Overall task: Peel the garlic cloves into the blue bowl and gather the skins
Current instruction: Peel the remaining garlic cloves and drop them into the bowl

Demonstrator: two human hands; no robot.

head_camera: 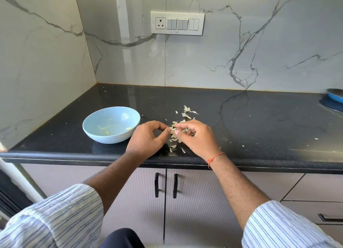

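A light blue bowl (pixel 111 124) stands on the black counter at the left, with two peeled garlic cloves (pixel 128 128) lying in it. Just right of the bowl, my left hand (pixel 148 138) and my right hand (pixel 196 136) meet over a heap of papery garlic skins (pixel 174 139). The fingers and thumbs of both hands are curled and pinch a small piece between them where they touch; the fingers mostly hide it, so I cannot tell whether it is a clove or only skin. More skins (pixel 187 112) lie farther back.
The black counter (pixel 259 125) ends at a rounded front edge, and marble walls close it off at the left and back. A blue pan (pixel 336 95) sits at the far right. Small skin flakes lie scattered on the counter. Cabinet doors with black handles are below.
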